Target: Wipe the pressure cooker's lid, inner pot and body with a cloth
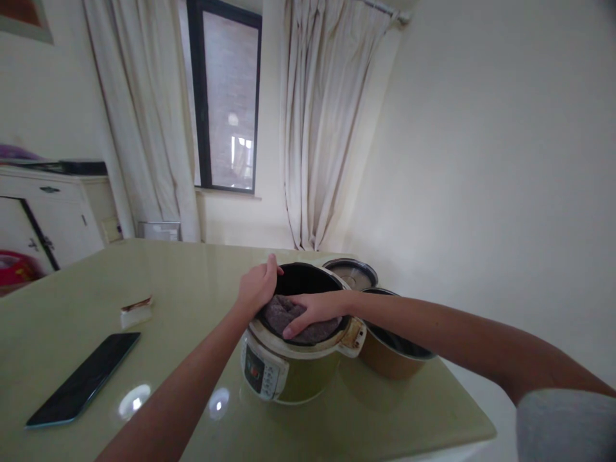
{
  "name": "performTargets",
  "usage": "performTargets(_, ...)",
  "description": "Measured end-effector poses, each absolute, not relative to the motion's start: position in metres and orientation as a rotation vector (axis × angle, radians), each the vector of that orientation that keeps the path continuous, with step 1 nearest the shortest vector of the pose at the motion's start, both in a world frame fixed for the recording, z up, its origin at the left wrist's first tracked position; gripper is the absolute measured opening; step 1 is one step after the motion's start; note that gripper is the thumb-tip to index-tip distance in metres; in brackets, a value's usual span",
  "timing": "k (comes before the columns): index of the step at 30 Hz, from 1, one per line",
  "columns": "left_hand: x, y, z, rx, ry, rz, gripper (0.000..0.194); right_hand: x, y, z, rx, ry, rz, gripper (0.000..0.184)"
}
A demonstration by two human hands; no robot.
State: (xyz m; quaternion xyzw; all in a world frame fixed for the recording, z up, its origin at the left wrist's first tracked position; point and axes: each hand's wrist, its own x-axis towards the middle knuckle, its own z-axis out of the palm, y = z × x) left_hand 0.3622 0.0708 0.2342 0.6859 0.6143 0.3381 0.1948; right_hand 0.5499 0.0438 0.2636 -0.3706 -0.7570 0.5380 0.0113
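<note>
Here, grayish cloth under right grip, inside the cooker.

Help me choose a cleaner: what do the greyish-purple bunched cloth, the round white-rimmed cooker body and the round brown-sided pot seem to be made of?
Greyish-purple cloth: probably terry or microfibre, looking fuzzy and matte.
Cooker body: dull rim, likely plastic; smooth wall with soft sheen, possibly metal.
Brown-sided pot: likely coated metal, judging by its thin rim and dark interior.
</note>
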Motion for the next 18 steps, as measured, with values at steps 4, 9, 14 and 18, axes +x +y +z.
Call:
performTargets(4, 0.362, 0.072, 0.233, 1.904, 1.744, 0.944, 0.079, 0.557, 0.062, 0.252, -1.368, -2.650, 1.504, 0.053)
performTargets(9, 0.362, 0.073, 0.232, 1.915, 1.757, 0.918, 0.074, 0.563, 0.096, 0.233, -1.416, -3.021, 0.848, 0.020)
performTargets(14, 0.361, 0.074, 0.232, 2.001, 1.735, 0.889, 0.056, 0.535, 0.107, 0.233, -1.056, -2.994, 0.659, 0.035)
performTargets(18, 0.361, 0.074, 0.232, 2.022, 1.730, 0.916, 0.056, 0.526, 0.109, 0.237, -0.860, -3.063, 0.591, 0.019)
